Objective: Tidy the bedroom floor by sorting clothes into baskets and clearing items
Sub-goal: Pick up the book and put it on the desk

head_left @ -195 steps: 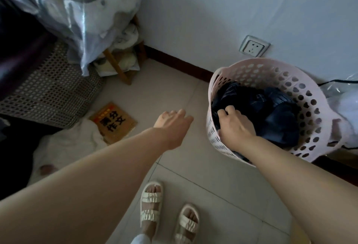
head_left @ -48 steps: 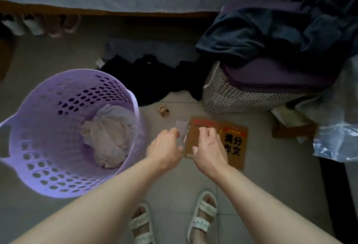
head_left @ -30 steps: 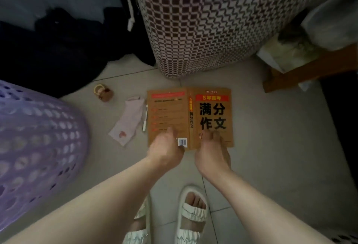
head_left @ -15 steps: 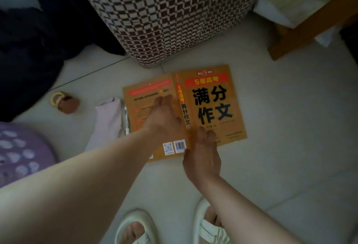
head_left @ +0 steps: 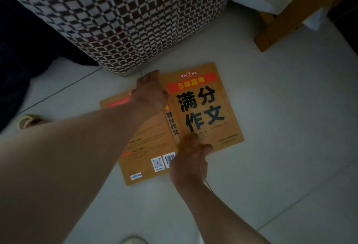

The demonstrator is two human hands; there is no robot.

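Observation:
An orange paperback book (head_left: 201, 108) lies open and face down on the pale tiled floor, with both covers and the spine showing. My left hand (head_left: 150, 93) is at the far end of the spine, its fingers curled over the book's top edge. At the near end of the spine my right hand (head_left: 190, 161) holds the bottom edge, fingers on the front cover. My left forearm covers part of the back cover and the floor to its left.
A brown-and-white woven basket (head_left: 126, 17) stands just behind the book. A wooden furniture leg (head_left: 286, 19) slants at the right. Dark clothes (head_left: 17, 54) lie at the left, with a small tan object (head_left: 29, 121) on the floor beside them.
The view has dropped closer to the book. My left hand slid up the spine from the back cover to the top edge. My right hand stays at the bottom edge.

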